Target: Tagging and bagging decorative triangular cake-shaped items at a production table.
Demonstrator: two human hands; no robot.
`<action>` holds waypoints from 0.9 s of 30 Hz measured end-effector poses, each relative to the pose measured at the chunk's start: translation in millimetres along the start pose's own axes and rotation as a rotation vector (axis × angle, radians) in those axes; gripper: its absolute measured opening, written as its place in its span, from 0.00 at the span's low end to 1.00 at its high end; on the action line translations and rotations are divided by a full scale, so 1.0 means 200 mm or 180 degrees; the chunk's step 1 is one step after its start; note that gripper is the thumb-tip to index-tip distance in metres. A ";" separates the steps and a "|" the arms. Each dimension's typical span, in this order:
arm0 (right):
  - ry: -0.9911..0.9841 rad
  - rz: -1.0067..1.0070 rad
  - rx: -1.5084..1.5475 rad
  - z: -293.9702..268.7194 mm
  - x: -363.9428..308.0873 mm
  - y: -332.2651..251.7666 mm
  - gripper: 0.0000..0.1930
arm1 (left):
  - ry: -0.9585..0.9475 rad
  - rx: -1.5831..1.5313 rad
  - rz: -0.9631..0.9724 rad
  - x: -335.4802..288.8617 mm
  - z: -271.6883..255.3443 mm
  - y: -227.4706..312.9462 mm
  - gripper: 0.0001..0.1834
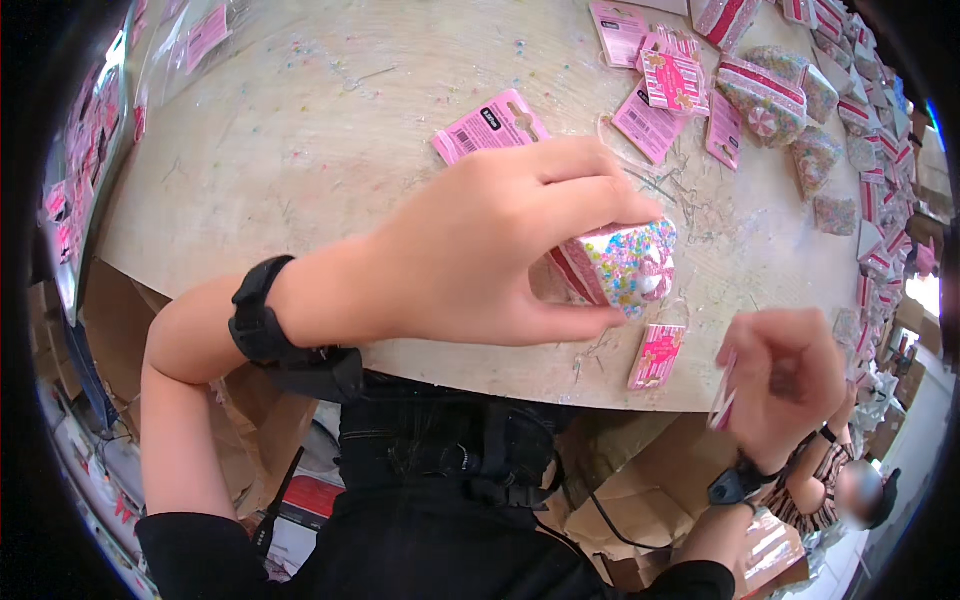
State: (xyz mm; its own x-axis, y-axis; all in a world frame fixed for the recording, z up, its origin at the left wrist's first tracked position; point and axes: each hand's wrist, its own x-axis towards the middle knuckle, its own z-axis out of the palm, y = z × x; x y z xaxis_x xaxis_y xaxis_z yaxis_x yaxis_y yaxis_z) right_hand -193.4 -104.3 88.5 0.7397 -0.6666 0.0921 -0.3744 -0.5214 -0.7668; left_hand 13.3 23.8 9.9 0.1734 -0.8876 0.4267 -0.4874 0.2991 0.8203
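My left hand [510, 240] reaches across the table and grips a toy cake slice [630, 262] between thumb and fingers. The slice has a white top with pastel sprinkles, a pink-and-white swirl decoration and red layered sides; my fingers hide part of it. Off to the right, my right hand [785, 380] is raised near the table's front edge, its fingers closed on a thin white-and-pink card [724, 395] seen nearly edge-on. A small pink striped tag [657, 357] lies just below the slice. Beyond my left hand rests a pink hang card [490, 125].
More pink cards [650, 120] lie at the far right of the table [300, 150]. Sprinkled cake slices [762, 98] are heaped along the right edge. Clear plastic packaging [205, 45] sits far left. Cardboard boxes [630, 490] stand under the front edge; another person [835, 490] is at lower right.
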 end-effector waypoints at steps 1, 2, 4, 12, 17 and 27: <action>0.0084 -0.0006 -0.0128 0.02 -0.04 0.01 0.06 | -0.0089 -0.0059 -0.0274 -0.01 -0.01 0.01 0.27; -0.0036 0.0150 0.0038 0.03 -0.09 0.01 0.06 | -0.0115 -0.0032 -0.0285 0.00 -0.02 0.02 0.27; -0.0227 0.0556 0.0637 0.11 -0.15 0.01 0.06 | -0.0122 0.0389 -0.0276 -0.04 -0.03 0.02 0.27; -0.0983 0.1265 0.2235 0.16 -0.27 0.06 0.04 | 0.0565 0.1148 -0.0337 -0.18 0.04 0.13 0.30; -0.2061 0.1087 0.2916 0.28 -0.29 0.09 0.02 | 0.0155 0.1336 0.0645 -0.39 0.05 0.35 0.14; -0.2873 0.1528 0.3614 0.37 -0.40 0.12 0.03 | -0.0200 0.0790 0.0736 -0.56 0.12 0.32 0.09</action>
State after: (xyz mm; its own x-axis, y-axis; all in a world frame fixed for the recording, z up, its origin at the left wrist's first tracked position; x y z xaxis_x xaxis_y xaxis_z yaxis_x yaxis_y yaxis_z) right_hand -220.9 -23.6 16.9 0.9175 0.1079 -0.3828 -0.3684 0.5937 -0.7155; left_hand -58.6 133.5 5.3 -0.0153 -0.8283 0.5600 -0.7023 0.4076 0.5837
